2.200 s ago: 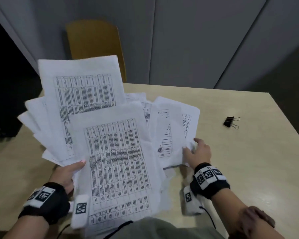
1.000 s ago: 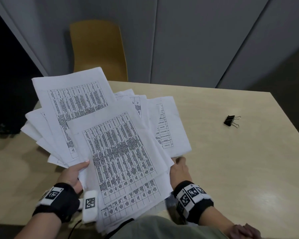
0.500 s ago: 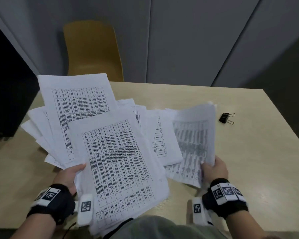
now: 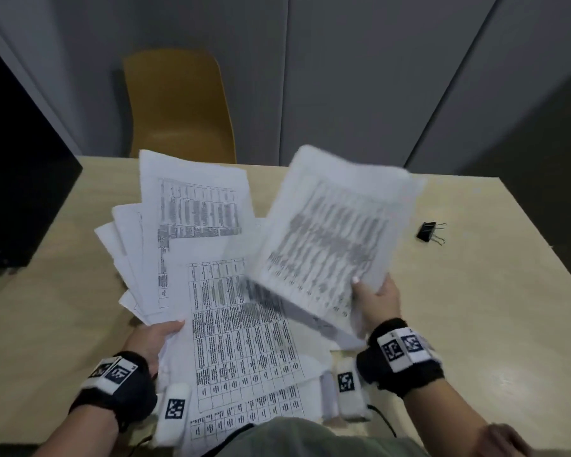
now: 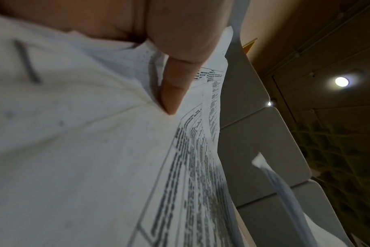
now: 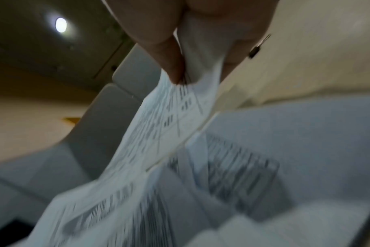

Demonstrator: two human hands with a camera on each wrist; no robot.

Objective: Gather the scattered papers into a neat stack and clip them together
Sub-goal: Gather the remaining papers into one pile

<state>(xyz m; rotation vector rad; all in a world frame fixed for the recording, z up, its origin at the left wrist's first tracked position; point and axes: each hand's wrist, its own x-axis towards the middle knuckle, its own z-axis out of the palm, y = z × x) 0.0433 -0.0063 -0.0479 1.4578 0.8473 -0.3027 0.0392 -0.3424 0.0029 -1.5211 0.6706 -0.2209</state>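
A pale wooden table fronts a yellow chair and grey wall panels. The left hand grips a fanned bundle of printed papers above the near edge, thumb on top. The right hand pinches a blurred sheet raised beside the bundle. A black binder clip lies apart on the table, far right
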